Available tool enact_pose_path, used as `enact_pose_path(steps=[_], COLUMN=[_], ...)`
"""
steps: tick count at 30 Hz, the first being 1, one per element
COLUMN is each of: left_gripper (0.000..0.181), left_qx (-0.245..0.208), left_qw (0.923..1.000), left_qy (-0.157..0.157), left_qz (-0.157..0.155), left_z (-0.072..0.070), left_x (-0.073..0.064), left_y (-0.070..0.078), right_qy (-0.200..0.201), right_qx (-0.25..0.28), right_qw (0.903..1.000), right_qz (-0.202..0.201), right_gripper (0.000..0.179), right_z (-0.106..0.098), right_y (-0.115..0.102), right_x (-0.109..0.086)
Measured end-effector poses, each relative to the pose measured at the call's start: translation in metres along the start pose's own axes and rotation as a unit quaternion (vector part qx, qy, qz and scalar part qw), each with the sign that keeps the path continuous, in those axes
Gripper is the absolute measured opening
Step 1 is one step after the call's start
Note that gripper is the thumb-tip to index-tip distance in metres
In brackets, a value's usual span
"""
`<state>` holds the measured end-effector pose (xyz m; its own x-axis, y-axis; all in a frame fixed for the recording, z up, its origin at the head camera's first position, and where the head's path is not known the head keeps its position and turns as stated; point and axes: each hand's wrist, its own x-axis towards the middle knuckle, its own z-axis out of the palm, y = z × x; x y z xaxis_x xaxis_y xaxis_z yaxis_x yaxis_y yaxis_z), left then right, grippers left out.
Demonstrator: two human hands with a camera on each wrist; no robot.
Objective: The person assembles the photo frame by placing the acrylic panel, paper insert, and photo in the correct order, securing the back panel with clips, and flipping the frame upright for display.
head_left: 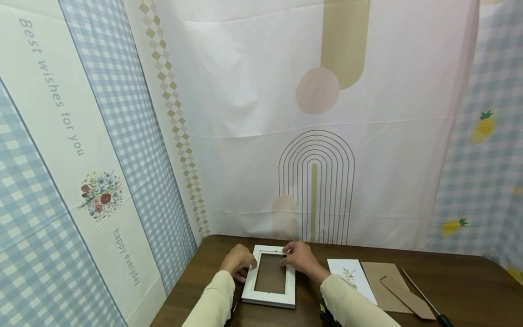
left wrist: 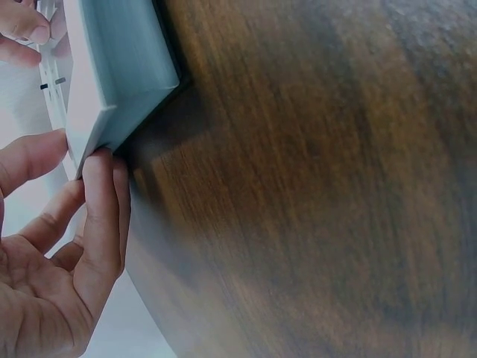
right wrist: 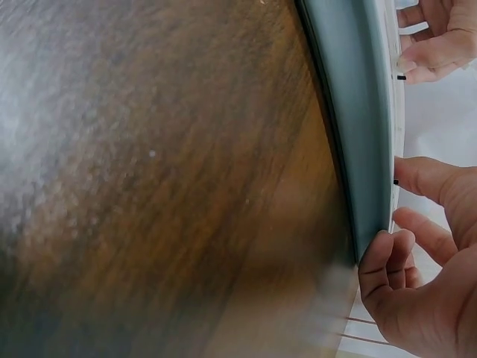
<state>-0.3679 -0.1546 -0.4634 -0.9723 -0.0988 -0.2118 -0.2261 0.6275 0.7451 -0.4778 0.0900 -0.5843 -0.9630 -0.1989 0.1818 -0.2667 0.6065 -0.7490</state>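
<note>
Left hand point(head_left: 238, 260), right hand point(head_left: 301, 259): pinching white frame point(head_left: 268, 298) from opposite sides, seemingly to steady it | lying on desk point(head_left: 191, 274) | card point(head_left: 348, 271) well apart

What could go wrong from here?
- Right hand: its thumb is right by a small dark tab on the white frame, so the tab might snag or bend.
- Right sleeve overlaps the printed card in the head view; if low enough, it could drag it.
</note>
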Motion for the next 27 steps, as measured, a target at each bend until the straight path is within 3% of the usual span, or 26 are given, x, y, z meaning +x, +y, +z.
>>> enact_pose_path(steps=[5, 6, 9, 12, 13, 16, 21, 27], left_gripper=[0.02, 0.02, 0.02, 0.019, 0.019, 0.018, 0.017, 0.019], left_qx=[-0.01, -0.01, -0.005, -0.009, -0.01, -0.008, 0.001, -0.003], left_qw=[0.9999, 0.9999, 1.0, 0.9999, 0.9999, 1.0, 1.0, 1.0], left_qy=[-0.003, -0.007, -0.007, -0.005, 0.0, 0.002, 0.003, -0.001], left_qz=[-0.006, -0.001, -0.001, -0.005, -0.009, -0.005, 0.002, 0.002], left_z=[0.005, 0.007, 0.01, 0.008, 0.006, 0.003, 0.003, 0.0], left_x=[0.012, 0.021, 0.026, 0.021, 0.012, 0.004, 0.001, 0.0], left_y=[-0.005, -0.011, -0.015, -0.013, -0.007, -0.003, -0.002, -0.003], right_qy=[0.004, 0.003, -0.008, -0.019, -0.024, -0.034, -0.047, -0.066], right_qx=[-0.019, -0.017, -0.003, 0.007, 0.006, -0.003, -0.012, 0.006], right_qw=[0.9995, 0.9993, 0.9987, 0.9975, 0.9975, 0.9968, 0.9928, 0.9865], right_qz=[-0.025, -0.032, -0.05, -0.068, -0.067, -0.073, -0.109, -0.15], right_gripper=[0.037, 0.038, 0.04, 0.044, 0.046, 0.052, 0.058, 0.044], right_z=[-0.008, -0.012, -0.025, -0.03, -0.03, -0.025, -0.028, -0.05], right_y=[-0.016, -0.023, -0.042, -0.045, -0.043, -0.029, -0.019, -0.055], right_x=[-0.014, -0.02, -0.038, -0.043, -0.042, -0.035, -0.032, -0.057])
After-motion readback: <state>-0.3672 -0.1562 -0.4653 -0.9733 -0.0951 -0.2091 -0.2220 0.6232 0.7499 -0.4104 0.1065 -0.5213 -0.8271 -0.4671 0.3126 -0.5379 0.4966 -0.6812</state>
